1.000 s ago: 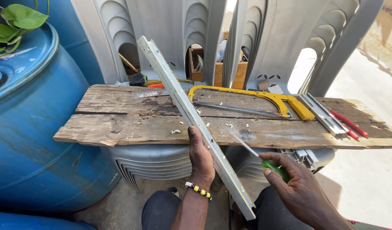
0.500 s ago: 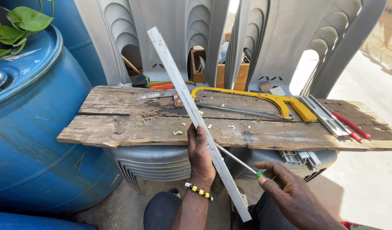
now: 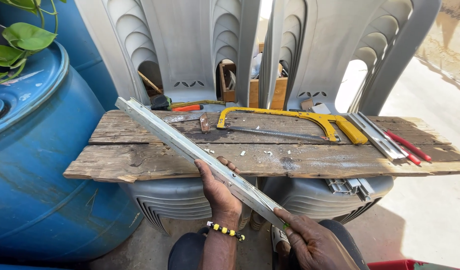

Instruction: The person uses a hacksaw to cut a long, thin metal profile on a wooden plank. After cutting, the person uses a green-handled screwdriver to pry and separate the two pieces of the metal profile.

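I am seeing my left hand (image 3: 220, 192) gripping the long metal strip (image 3: 200, 159) lying slanted over the wooden plank (image 3: 270, 162), my right hand (image 3: 312, 240) pinching its near end, yellow hacksaw (image 3: 295, 125) resting behind.

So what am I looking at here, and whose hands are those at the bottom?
No machine here: a person wears a camera on the head, looking down at their own two hands. The left hand, with a beaded bracelet, grips a long grey metal strip that lies slanted over a weathered wooden plank. The right hand holds the strip's near end, with something green tucked in it. On the plank lie a yellow hacksaw and red-handled tools. A blue plastic barrel stands at the left.
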